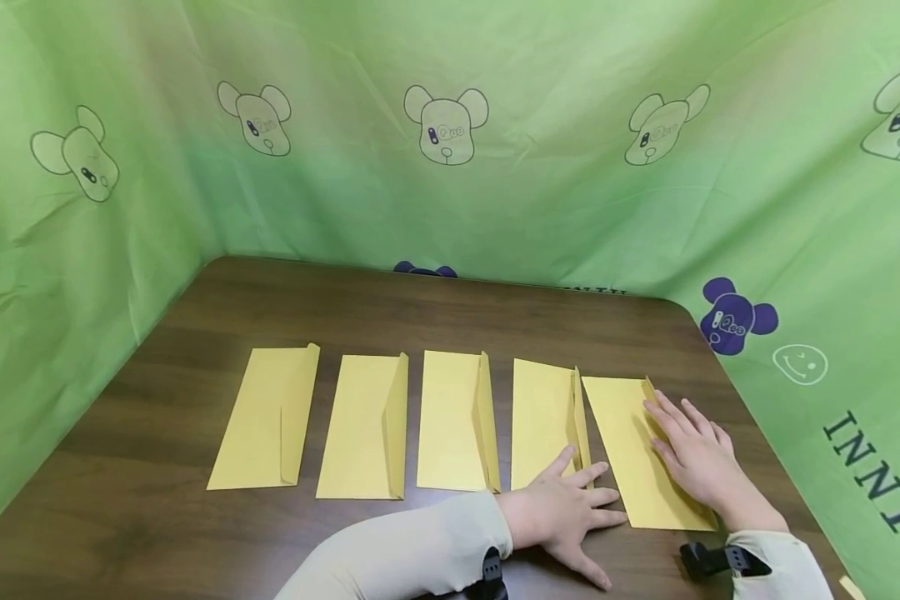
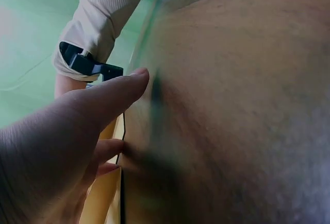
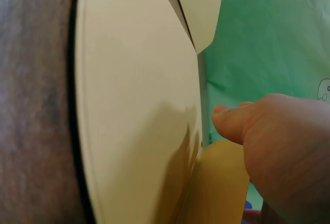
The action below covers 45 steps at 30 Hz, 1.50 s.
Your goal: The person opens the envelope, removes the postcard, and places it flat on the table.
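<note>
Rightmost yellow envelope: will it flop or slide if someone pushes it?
The envelope looks thin and papery, so it's probably light and bendy. Lying flat on the smooth-looking table, it may slide easily. Its raised flap would likely flex first.

A dark brown wood-grain table with rounded far corners stands against a green cloth, which hangs behind it and along both sides. Across the cloth runs a row of outlined bear heads; to the right are a solid purple bear head, a smiling face and large dark letters, partly cut off
</note>
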### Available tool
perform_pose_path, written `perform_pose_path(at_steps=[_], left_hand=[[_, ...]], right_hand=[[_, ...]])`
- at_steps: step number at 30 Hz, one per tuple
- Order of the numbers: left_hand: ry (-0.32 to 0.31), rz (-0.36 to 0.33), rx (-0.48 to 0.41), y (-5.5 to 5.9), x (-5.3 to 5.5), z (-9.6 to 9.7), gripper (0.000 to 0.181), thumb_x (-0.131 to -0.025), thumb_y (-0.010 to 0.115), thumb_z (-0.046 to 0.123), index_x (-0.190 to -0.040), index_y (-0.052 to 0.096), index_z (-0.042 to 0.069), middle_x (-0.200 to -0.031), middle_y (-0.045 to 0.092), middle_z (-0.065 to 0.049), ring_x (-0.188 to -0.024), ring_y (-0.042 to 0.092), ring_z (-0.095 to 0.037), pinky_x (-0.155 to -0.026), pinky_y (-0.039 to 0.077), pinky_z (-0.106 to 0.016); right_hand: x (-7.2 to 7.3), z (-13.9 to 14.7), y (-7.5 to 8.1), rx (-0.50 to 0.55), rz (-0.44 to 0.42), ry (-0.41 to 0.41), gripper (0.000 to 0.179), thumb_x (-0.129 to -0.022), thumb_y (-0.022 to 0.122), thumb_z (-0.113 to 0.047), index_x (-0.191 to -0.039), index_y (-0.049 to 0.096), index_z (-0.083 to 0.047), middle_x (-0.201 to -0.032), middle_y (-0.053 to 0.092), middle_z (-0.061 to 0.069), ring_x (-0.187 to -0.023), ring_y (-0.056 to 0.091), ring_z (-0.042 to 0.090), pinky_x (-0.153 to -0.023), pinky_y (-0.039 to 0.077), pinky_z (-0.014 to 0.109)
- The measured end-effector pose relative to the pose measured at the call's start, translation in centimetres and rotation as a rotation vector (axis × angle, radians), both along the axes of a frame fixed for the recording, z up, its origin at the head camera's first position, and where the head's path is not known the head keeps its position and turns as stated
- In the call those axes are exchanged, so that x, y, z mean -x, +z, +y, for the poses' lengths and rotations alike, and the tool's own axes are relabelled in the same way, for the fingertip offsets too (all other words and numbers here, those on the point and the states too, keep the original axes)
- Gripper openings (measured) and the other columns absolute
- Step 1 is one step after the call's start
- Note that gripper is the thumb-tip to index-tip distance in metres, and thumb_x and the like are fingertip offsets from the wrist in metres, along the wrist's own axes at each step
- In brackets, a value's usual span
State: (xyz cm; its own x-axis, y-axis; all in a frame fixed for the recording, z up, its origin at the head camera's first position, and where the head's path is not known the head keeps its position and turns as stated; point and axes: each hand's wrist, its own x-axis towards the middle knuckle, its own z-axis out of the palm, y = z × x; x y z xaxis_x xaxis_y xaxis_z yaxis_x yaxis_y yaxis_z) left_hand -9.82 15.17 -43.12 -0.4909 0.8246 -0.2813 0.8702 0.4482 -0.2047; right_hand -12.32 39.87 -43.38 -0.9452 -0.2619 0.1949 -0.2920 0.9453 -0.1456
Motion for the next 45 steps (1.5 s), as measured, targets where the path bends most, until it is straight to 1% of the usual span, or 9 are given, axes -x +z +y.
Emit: perform_pose_path(at_steps=[2, 6, 9, 11, 18, 23, 29, 37, 45], left_hand=[[-0.01, 0.014, -0.008, -0.1, -0.1, 0.1, 0.086, -0.078, 0.028, 0.093, -0.153, 0.015, 0.055, -0.16, 0.012, 0.028, -0.15, -0.006, -0.008, -0.118, -0.006, -0.049], [-0.039, 0.044, -0.021, -0.4, -0.2, 0.3, 0.09, -0.076, 0.028, 0.094, -0.154, 0.021, 0.05, -0.163, 0.004, 0.024, -0.151, -0.008, -0.011, -0.119, -0.004, -0.049], [-0.047, 0.041, -0.019, -0.6, -0.3, 0.4, 0.091, -0.077, 0.027, 0.094, -0.155, 0.021, 0.047, -0.163, 0.0, 0.023, -0.15, -0.011, -0.011, -0.119, -0.003, -0.049], [-0.047, 0.034, -0.019, -0.7, -0.3, 0.5, 0.092, -0.077, 0.027, 0.094, -0.155, 0.02, 0.046, -0.162, 0.003, 0.025, -0.15, -0.011, -0.01, -0.119, -0.003, -0.048], [-0.041, 0.018, -0.019, -0.8, -0.2, 0.4, 0.093, -0.077, 0.027, 0.094, -0.156, 0.007, 0.049, -0.161, 0.004, 0.028, -0.149, -0.012, -0.006, -0.119, -0.003, -0.047], [-0.037, 0.025, -0.035, -0.8, -0.3, 0.3, 0.091, -0.078, 0.027, 0.093, -0.157, 0.01, 0.048, -0.162, 0.007, 0.026, -0.15, -0.008, -0.006, -0.119, -0.001, -0.047], [-0.022, 0.024, -0.041, -0.8, -0.5, 0.3, 0.09, -0.079, 0.027, 0.092, -0.157, 0.01, 0.049, -0.162, 0.007, 0.026, -0.15, -0.006, -0.006, -0.119, 0.0, -0.047], [-0.012, 0.022, -0.045, -0.9, -0.6, 0.4, 0.09, -0.079, 0.027, 0.092, -0.156, 0.011, 0.049, -0.161, 0.007, 0.026, -0.15, -0.004, -0.007, -0.119, -0.002, -0.049], [-0.005, 0.014, -0.044, -0.9, -0.8, 0.4, 0.09, -0.079, 0.027, 0.092, -0.156, 0.01, 0.049, -0.161, 0.006, 0.027, -0.15, -0.005, -0.007, -0.118, -0.005, -0.05]], right_hand=[[0.0, 0.0, -0.1, -0.003, -0.003, -0.002, 0.051, -0.096, 0.061, -0.006, -0.143, 0.043, -0.004, -0.152, 0.036, 0.025, -0.132, 0.031, 0.053, -0.094, 0.024, 0.076], [0.0, 0.1, -0.3, -0.015, -0.012, -0.007, 0.051, -0.095, 0.061, -0.006, -0.143, 0.043, -0.003, -0.151, 0.036, 0.025, -0.131, 0.033, 0.053, -0.091, 0.028, 0.075], [0.1, 0.1, -0.4, -0.019, -0.011, -0.004, 0.051, -0.095, 0.062, -0.005, -0.142, 0.043, -0.003, -0.151, 0.037, 0.025, -0.129, 0.035, 0.053, -0.088, 0.031, 0.075], [0.1, 0.2, -0.5, -0.016, -0.003, 0.004, 0.05, -0.094, 0.063, -0.005, -0.141, 0.045, -0.003, -0.15, 0.038, 0.025, -0.129, 0.036, 0.053, -0.087, 0.032, 0.074], [0.4, 0.5, -0.9, -0.048, 0.082, 0.077, 0.049, -0.088, 0.069, -0.003, -0.134, 0.053, -0.002, -0.145, 0.044, 0.023, -0.126, 0.04, 0.05, -0.084, 0.036, 0.073], [0.6, 0.7, -0.8, -0.109, 0.144, 0.099, 0.044, -0.085, 0.07, 0.0, -0.127, 0.059, 0.0, -0.143, 0.047, 0.021, -0.126, 0.041, 0.048, -0.086, 0.038, 0.071], [0.7, 1.6, -0.4, -0.15, 0.173, 0.112, 0.041, -0.084, 0.067, 0.003, -0.124, 0.059, -0.002, -0.142, 0.047, 0.022, -0.128, 0.038, 0.048, -0.09, 0.035, 0.069], [0.8, 3.1, -0.1, -0.183, 0.114, 0.062, 0.036, -0.087, 0.063, 0.001, -0.123, 0.061, 0.003, -0.136, 0.048, 0.026, -0.131, 0.033, 0.049, -0.094, 0.03, 0.069], [0.8, 3.7, -0.7, -0.212, 0.064, 0.018, 0.034, -0.089, 0.063, -0.002, -0.122, 0.061, 0.004, -0.134, 0.05, 0.027, -0.127, 0.035, 0.051, -0.093, 0.031, 0.069]])
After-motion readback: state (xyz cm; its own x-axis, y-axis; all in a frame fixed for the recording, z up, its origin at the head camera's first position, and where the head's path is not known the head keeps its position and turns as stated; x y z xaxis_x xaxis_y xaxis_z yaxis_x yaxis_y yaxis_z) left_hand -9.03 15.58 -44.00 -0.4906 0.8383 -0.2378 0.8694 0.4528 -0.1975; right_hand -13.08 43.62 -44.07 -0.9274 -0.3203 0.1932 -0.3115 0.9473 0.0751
